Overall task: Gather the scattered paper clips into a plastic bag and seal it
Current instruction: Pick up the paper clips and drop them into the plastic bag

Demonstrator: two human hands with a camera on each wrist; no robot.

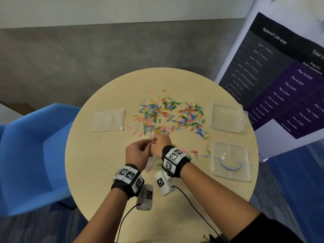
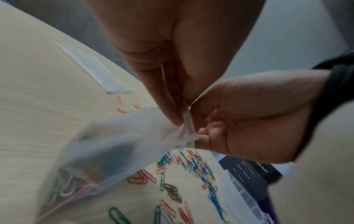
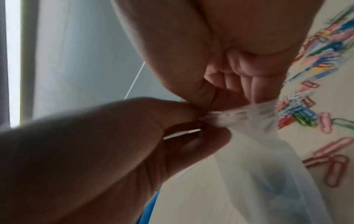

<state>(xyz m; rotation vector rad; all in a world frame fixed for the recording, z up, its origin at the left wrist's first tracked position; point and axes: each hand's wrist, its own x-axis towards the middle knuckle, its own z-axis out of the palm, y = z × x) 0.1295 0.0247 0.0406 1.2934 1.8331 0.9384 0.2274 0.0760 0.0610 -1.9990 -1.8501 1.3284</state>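
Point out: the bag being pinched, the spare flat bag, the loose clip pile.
held bag (image 2: 118, 144): left wrist view, its clear side wall.
spare flat bag (image 1: 107, 120): head view, middle of its flat face.
loose clip pile (image 1: 168, 114): head view, centre of the scatter.

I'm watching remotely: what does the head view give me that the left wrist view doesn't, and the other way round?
Only the head view shows the whole round table, the flat spare bag at its left, the two clear trays at right, and the blue chair. Only the left wrist view shows clips already lying in the bottom of the held plastic bag and the fingertips pinching its top strip. Both show the left hand and right hand on the bag's mouth, and many paper clips loose on the table.
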